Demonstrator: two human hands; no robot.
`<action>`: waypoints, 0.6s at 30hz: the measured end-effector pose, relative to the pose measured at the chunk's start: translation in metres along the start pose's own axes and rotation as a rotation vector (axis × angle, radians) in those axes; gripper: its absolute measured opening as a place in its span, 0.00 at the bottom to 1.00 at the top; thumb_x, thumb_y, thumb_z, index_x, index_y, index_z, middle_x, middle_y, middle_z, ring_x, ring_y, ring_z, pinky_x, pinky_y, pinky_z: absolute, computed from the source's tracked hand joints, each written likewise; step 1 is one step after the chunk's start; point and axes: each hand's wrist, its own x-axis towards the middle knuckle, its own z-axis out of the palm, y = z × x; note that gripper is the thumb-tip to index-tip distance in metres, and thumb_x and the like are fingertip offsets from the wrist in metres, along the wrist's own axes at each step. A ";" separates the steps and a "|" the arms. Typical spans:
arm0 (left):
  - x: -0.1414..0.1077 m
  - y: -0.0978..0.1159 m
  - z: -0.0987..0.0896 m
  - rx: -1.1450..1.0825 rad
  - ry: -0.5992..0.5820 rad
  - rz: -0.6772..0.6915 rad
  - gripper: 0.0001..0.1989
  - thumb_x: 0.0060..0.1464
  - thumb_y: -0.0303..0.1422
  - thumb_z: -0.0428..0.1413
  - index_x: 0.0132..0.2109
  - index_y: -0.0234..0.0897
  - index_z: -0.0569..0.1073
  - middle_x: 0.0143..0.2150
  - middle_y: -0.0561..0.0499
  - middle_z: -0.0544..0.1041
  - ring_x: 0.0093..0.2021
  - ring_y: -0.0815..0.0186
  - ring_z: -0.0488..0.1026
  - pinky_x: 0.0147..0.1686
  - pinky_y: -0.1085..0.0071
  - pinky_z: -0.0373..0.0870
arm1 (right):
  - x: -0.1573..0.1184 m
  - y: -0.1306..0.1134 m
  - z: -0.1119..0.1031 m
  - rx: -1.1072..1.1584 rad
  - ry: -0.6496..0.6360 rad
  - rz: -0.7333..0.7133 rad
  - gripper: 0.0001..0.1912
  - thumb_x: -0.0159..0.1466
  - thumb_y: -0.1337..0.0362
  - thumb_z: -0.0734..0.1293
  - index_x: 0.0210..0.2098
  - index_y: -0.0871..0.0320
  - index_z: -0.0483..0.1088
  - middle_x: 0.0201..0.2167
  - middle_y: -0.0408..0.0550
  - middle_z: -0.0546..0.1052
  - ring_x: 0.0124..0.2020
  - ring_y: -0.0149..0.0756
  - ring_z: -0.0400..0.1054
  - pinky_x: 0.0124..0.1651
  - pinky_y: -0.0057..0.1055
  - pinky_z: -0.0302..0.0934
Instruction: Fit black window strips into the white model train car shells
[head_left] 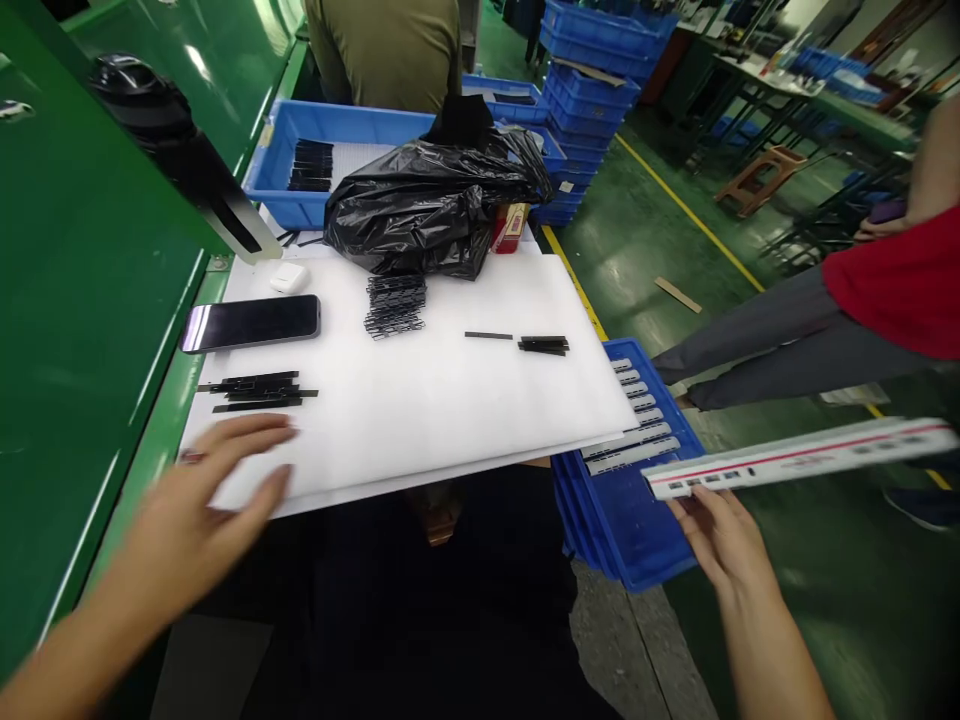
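My right hand grips one end of a white model train car shell with a red stripe and small dark windows. It is held over the blue tray at the right, where several similar white shells lie in a row. My left hand, slightly blurred, hovers at the left front of the white foam board, thumb and fingers apart, holding nothing. Just beyond its fingertips lies a pile of thin black strips. A smaller bunch of dark strips and a single strip lie toward the board's right.
A phone, a white earbud case, black window-like frames and a black plastic bag are on the board. A dark bottle stands at left. Behind are a blue bin and a seated person; another person stands at right.
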 end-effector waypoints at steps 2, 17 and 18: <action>0.008 0.029 0.028 -0.388 -0.142 0.031 0.14 0.63 0.42 0.54 0.53 0.46 0.71 0.57 0.47 0.70 0.53 0.54 0.73 0.46 0.60 0.78 | -0.033 -0.015 0.039 0.015 -0.165 -0.144 0.16 0.53 0.61 0.77 0.39 0.54 0.73 0.43 0.48 0.80 0.52 0.50 0.73 0.55 0.49 0.71; 0.048 0.030 0.045 -1.502 -0.567 -0.430 0.16 0.61 0.41 0.56 0.48 0.32 0.72 0.26 0.51 0.74 0.18 0.73 0.68 0.16 0.81 0.62 | -0.088 -0.059 0.234 -0.349 -1.193 -0.624 0.22 0.67 0.53 0.67 0.59 0.49 0.66 0.59 0.54 0.72 0.58 0.50 0.69 0.56 0.52 0.68; 0.048 0.019 0.039 -1.443 -0.453 -0.396 0.17 0.60 0.42 0.58 0.48 0.33 0.72 0.28 0.51 0.74 0.19 0.73 0.69 0.17 0.80 0.63 | -0.066 -0.064 0.234 -0.355 -1.127 -0.651 0.20 0.67 0.54 0.68 0.56 0.50 0.69 0.54 0.53 0.76 0.53 0.49 0.73 0.52 0.49 0.72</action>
